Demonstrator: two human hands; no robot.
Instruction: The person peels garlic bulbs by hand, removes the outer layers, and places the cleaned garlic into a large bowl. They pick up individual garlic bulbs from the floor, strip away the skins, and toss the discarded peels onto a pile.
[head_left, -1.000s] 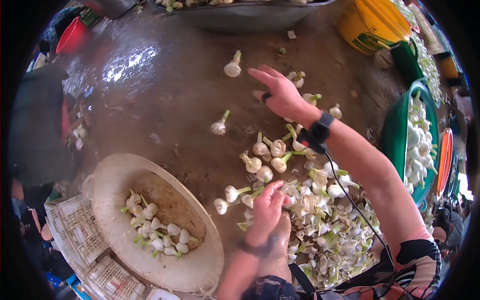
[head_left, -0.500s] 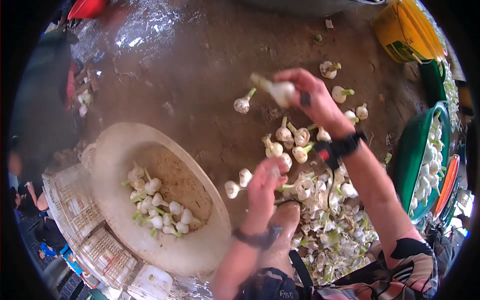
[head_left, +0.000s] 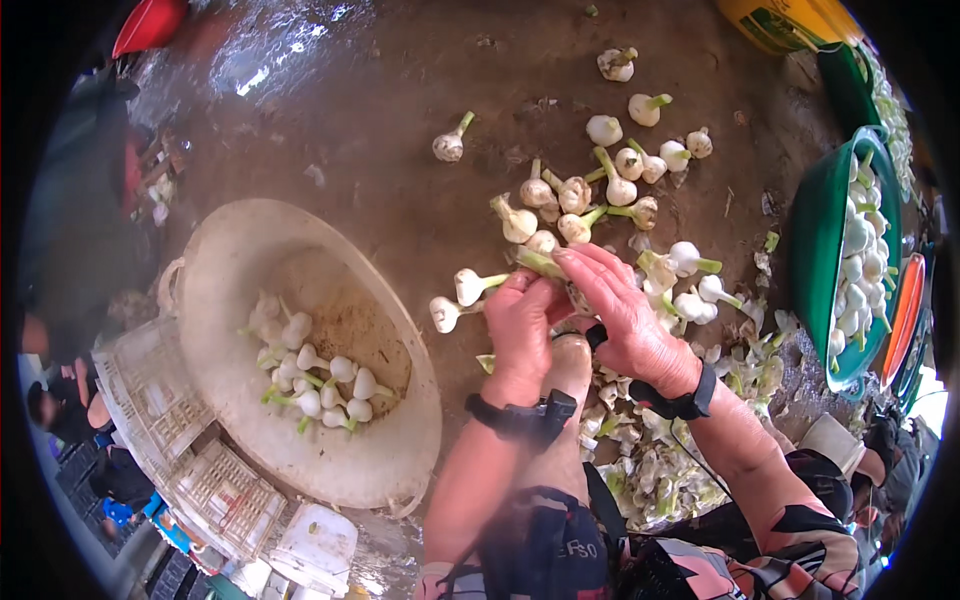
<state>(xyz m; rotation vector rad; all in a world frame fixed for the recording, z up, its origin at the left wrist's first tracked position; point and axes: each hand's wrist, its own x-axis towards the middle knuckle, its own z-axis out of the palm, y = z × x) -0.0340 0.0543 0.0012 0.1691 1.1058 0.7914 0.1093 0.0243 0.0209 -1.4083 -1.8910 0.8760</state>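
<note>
My left hand and my right hand meet over one garlic bulb with a green stalk, both gripping it above the wet brown ground. Loose white garlic bulbs with green stalks lie scattered just beyond my fingers. To the left, a wide cream basin holds several cleaned bulbs. A heap of peels and cut stalks lies below my wrists. Both wrists wear black bands.
A green tub full of white bulbs stands at the right, with an orange tub behind it. A yellow bucket is at the top right. White plastic crates sit at the lower left, a red bowl at the top left.
My right hand reached far out, picked up a bulb, and brought it back to my left hand. Both hands now hold it close together.
</note>
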